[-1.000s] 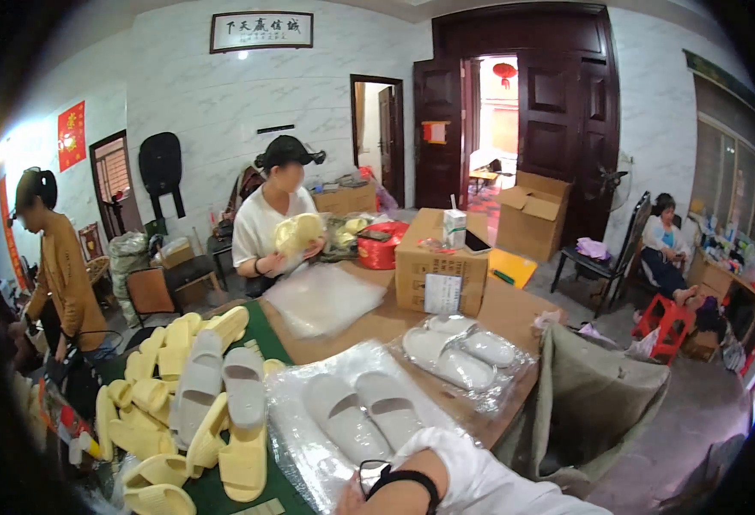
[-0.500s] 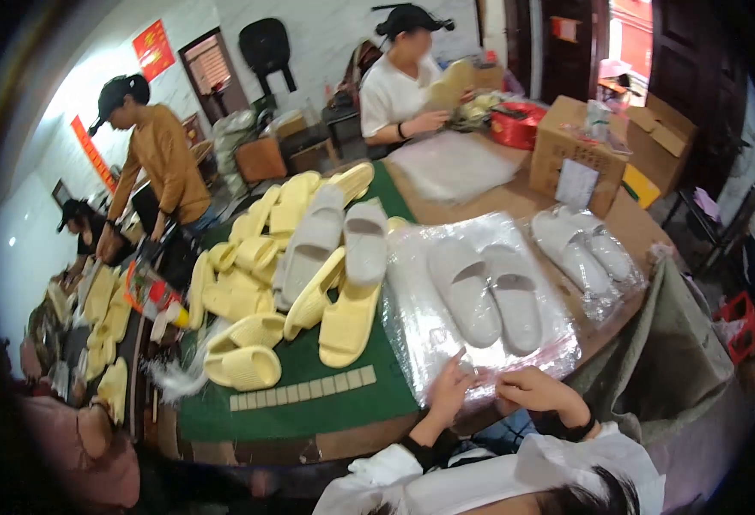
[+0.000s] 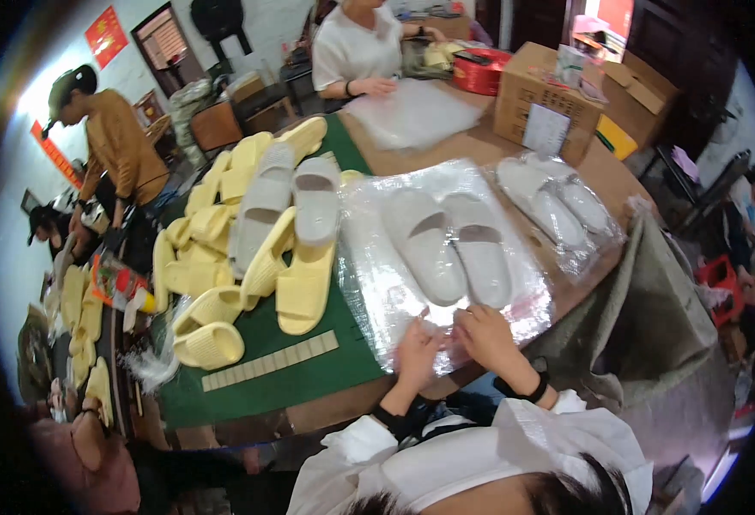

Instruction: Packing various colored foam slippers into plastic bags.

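Two grey slippers [image 3: 437, 268] lay side by side on the table, heels toward the worker, with the shiny clear plastic bag [image 3: 367, 283] around or beneath them; glare hid which. The left hand [image 3: 417, 348] rested at the bag's near part with its fingers bunched, the right hand [image 3: 485, 333] just beside it with fingers bent down onto the film; whether either pinched it, I could not tell. The slippers looked light, springy and hard to damage, best gripped around the soles or by the broad straps. The film looked thin, limp and slippery, prone to cling and crease, so its near edge seemed better pinched between fingertips and thumb.
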The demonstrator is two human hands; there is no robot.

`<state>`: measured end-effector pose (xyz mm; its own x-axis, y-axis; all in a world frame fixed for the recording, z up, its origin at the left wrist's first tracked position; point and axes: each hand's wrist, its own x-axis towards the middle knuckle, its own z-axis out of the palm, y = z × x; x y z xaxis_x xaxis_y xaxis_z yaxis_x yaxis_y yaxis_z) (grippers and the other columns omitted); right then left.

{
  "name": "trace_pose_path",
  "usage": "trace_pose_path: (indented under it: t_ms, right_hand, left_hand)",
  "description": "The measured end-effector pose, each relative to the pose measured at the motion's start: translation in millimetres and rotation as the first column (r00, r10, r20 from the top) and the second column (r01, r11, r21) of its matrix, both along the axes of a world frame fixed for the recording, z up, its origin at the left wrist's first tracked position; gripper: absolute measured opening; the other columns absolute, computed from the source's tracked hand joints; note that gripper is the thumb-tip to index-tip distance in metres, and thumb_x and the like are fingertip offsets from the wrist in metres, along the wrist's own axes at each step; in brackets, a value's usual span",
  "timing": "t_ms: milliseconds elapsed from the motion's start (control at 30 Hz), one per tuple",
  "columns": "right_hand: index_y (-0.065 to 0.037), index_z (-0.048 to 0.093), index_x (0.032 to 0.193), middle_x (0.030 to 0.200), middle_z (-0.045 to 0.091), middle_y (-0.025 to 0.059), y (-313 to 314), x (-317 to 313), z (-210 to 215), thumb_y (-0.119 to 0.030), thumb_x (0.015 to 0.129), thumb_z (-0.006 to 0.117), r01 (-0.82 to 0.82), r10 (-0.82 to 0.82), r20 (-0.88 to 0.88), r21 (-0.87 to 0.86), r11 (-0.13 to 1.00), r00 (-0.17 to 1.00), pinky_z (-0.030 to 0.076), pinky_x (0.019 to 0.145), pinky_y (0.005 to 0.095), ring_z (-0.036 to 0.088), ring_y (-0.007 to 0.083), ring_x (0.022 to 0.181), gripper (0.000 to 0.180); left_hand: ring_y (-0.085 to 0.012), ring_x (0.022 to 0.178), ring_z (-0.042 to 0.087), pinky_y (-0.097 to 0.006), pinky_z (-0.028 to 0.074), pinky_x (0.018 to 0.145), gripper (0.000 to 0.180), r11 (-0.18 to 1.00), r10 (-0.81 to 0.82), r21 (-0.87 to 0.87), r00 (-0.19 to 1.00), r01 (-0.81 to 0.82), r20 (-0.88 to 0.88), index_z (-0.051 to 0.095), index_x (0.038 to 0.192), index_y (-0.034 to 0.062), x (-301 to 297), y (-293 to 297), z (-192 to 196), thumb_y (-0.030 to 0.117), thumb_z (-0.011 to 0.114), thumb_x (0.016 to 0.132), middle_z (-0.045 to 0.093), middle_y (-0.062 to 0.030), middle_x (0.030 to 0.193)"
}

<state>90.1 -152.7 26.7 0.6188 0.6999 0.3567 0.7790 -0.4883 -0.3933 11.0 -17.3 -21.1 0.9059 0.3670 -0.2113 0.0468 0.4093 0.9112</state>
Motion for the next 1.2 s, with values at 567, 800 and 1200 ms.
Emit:
trace_pose_path:
  t_ms: [567,800,1200]
  right_hand:
    - [-0.003,0.059,0.075,0.074,0.057,0.0125,-42.2,30.5,-4.5,-0.014,0.077,0.062,0.334,-0.336,0.058,0.031,0.942,0.940,0.047,0.066,0.0421,0.058,0.0317,0.074,0.011]
    - [0.000,0.054,0.118,0.122,0.055,0.0176,-37.1,32.9,-24.2,-0.019,0.082,0.058,0.292,-0.292,0.002,0.043,0.955,0.956,0.042,0.092,0.0421,0.051,0.0356,0.111,0.041]
    - [-0.004,0.046,0.130,0.135,0.046,0.0138,-19.5,42.8,-31.7,-0.031,0.084,0.056,0.407,-0.397,0.096,-0.147,0.902,0.913,0.040,0.088,0.0437,0.050,0.0312,0.111,0.055]
  left_hand:
    - [-0.0217,0.083,0.066,-0.030,0.054,0.074,0.059,0.997,-0.077,-0.031,0.997,0.076,-0.026,0.024,0.141,0.0033,-0.3,3.3,1.4,-0.004,0.051,0.090,0.062,-0.0182,0.102]
    - [-0.0195,0.080,0.065,-0.028,0.053,0.072,0.057,0.997,-0.072,0.000,0.997,0.072,-0.015,0.026,0.140,0.0023,0.8,1.4,0.9,-0.004,0.051,0.089,0.065,-0.0164,0.093]
    - [-0.0180,0.080,0.065,-0.027,0.054,0.070,0.057,0.999,-0.051,0.017,0.999,0.051,0.016,0.028,0.138,0.0002,3.4,-0.5,4.8,-0.006,0.053,0.088,0.062,-0.0127,0.088]
